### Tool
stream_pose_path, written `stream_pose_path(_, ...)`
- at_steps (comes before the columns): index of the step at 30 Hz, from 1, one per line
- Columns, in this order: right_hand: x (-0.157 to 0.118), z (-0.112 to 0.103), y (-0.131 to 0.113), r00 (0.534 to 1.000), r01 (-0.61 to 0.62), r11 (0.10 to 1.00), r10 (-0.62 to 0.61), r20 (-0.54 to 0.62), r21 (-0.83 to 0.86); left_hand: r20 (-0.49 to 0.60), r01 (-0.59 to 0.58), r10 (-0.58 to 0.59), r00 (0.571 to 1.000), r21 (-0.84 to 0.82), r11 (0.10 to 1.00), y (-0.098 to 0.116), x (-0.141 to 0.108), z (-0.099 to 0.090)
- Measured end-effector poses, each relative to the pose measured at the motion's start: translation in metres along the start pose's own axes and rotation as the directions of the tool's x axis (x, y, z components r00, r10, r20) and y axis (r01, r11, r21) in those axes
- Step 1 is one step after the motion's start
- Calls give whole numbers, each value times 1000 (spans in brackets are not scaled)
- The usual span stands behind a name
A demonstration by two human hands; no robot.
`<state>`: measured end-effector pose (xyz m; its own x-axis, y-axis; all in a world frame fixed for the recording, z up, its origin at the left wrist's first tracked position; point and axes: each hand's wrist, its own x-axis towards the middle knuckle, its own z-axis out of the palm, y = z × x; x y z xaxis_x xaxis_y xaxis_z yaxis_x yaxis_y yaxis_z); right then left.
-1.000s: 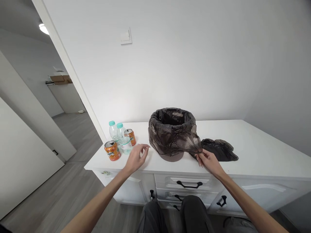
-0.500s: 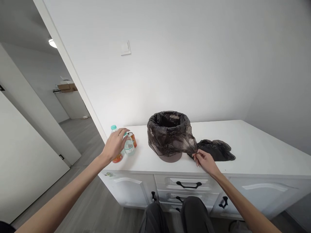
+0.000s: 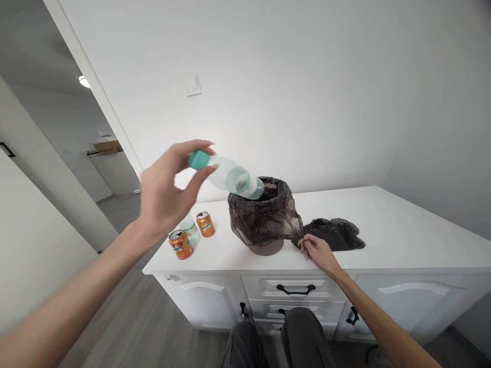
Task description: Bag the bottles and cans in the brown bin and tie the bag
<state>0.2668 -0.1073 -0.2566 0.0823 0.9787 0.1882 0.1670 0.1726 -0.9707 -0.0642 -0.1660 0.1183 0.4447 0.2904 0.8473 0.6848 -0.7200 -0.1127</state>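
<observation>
A clear plastic bottle [image 3: 228, 174] with a teal cap is gripped near its neck by my left hand [image 3: 164, 189]. It tilts down to the right, its base at the mouth of a round bin lined with a dark translucent bag [image 3: 264, 220]. The fingers of my right hand [image 3: 316, 251] pinch a gathered corner of that bag at the bin's right side. Two orange cans [image 3: 181, 245] [image 3: 205, 225] stand to the left of the bin, with another clear bottle [image 3: 191, 231] between them, partly behind my left hand.
A crumpled black bag [image 3: 335, 235] lies right of the bin on the white cabinet top [image 3: 402, 235]. The wall with a switch [image 3: 194, 86] rises behind. A doorway opens at the left, and black-handled drawers [image 3: 295, 289] face my knees.
My left hand has closed on a bottle, lifted it and brought it right to the bin's opening. Both cans now show more fully. My right hand keeps its hold on the bag.
</observation>
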Motion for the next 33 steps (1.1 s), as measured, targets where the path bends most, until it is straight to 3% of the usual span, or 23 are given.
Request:
stream_pose_path(2,1,-1,1,1000,0,1000,0,2,2,95,-18,27,995,-94,995,10,16,23)
stream_pose_path(5,1,-1,-2,1000,10,1000,-10,7,16,277,22,34,960,-198,980,2,24,68)
stream_pose_path(10,2,-1,-10,1000,8,999,-7,-4,35,552,216,-26,833,-281,935,-35,22,133)
stream_pose_path(16,1,1,-19,1000,-9,999,9,-2,49,715,361,-38,698,-305,881,-63,15,176)
stream_pose_path(19,-2,2,-28,1000,-14,998,15,-9,56,763,390,-30,645,-295,872,-71,11,181)
stream_pose_path(24,-6,5,-41,1000,-7,1000,8,-25,25,689,436,-159,708,-249,865,-77,-9,161)
stream_pose_path(28,-6,6,-38,1000,-4,1000,3,-26,-2,613,568,-275,741,-354,743,-77,-41,149)
stream_pose_path(30,-6,7,-32,1000,-6,1000,6,-22,-21,602,642,-344,720,-392,659,-78,-57,149)
stream_pose_path(33,-6,6,-24,1000,-10,998,10,-16,-54,651,736,-398,646,-393,552,-79,-73,154)
